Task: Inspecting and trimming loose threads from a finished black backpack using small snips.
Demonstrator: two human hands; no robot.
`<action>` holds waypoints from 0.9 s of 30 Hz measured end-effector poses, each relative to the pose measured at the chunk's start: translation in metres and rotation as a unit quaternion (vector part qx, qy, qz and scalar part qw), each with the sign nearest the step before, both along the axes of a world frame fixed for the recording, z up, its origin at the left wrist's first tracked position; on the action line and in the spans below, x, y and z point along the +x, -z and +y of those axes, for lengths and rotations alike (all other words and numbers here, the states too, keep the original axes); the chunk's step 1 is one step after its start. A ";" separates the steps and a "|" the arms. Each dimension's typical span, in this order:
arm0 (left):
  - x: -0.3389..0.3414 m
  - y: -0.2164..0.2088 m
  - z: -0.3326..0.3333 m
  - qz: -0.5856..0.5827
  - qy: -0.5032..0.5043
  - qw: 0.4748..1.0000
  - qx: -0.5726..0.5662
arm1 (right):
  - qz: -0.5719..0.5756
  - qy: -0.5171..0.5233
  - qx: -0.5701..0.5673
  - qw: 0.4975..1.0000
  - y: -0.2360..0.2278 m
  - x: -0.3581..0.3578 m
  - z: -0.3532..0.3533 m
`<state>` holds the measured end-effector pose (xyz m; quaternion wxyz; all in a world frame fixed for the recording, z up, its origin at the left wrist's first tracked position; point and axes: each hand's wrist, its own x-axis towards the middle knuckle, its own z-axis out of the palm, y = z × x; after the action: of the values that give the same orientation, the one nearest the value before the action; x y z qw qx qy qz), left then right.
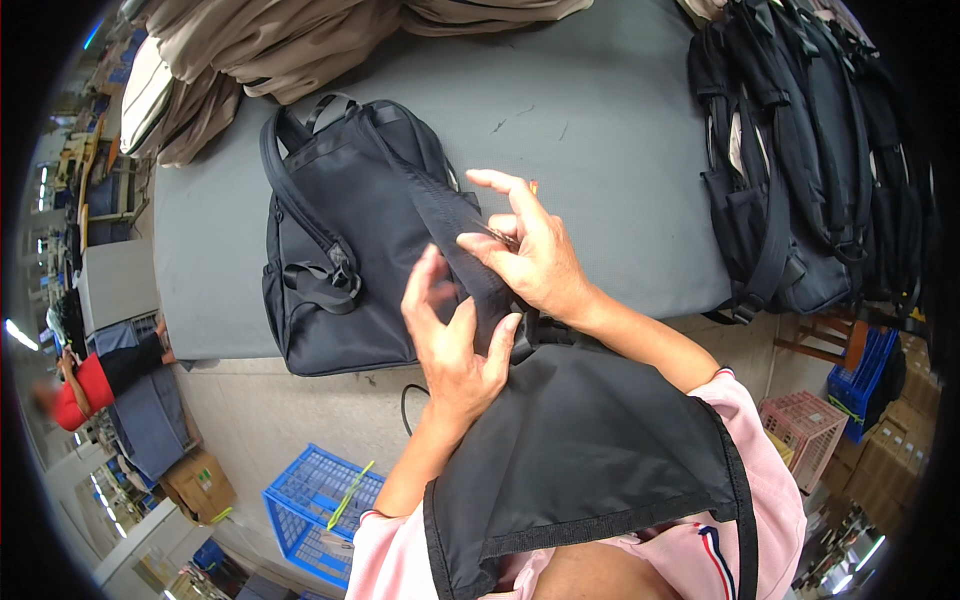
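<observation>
A black backpack [350,240] lies flat on the grey table [600,130], its handle toward the far side. One padded shoulder strap [455,240] runs from the bag toward me. My left hand [450,345] grips that strap from below with thumb and fingers around it. My right hand [530,250] pinches the strap's upper part, index finger stretched out, with a small thin tool between thumb and fingers. A black fabric apron or panel [590,450] hangs at my chest below both hands.
A row of black backpacks [800,170] stands at the table's right end. Beige fabric bundles [260,50] pile up at the far left. Below the table sit a blue crate [310,500] and a pink crate [805,425]. A person in red [85,385] works at the left.
</observation>
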<state>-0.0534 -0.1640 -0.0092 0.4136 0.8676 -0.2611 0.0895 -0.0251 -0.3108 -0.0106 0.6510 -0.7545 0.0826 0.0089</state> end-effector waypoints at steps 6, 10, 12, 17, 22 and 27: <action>0.033 -0.005 0.002 -0.056 0.110 0.992 0.025 | 0.059 -0.058 0.315 0.945 0.042 0.011 -0.004; 0.036 -0.004 0.009 0.301 0.063 0.924 -0.226 | 0.080 0.029 0.167 0.982 0.016 -0.018 -0.015; 0.035 -0.002 0.010 0.341 0.066 0.901 -0.260 | -0.095 0.055 -0.027 0.994 0.018 -0.034 -0.017; 0.039 -0.001 0.010 0.359 0.090 0.884 -0.286 | -0.155 0.011 -0.185 0.971 0.001 -0.036 -0.025; 0.038 0.000 0.010 0.348 0.098 0.895 -0.263 | -0.251 -0.007 -0.301 0.920 -0.007 -0.027 -0.028; 0.037 0.000 0.009 0.341 0.097 0.897 -0.265 | -0.282 0.000 -0.350 0.893 -0.009 -0.026 -0.024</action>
<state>-0.0163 -0.1549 -0.0090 0.6983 0.6737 -0.1540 -0.1864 -0.0513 -0.3343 -0.0014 0.3410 -0.9043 -0.1062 -0.2337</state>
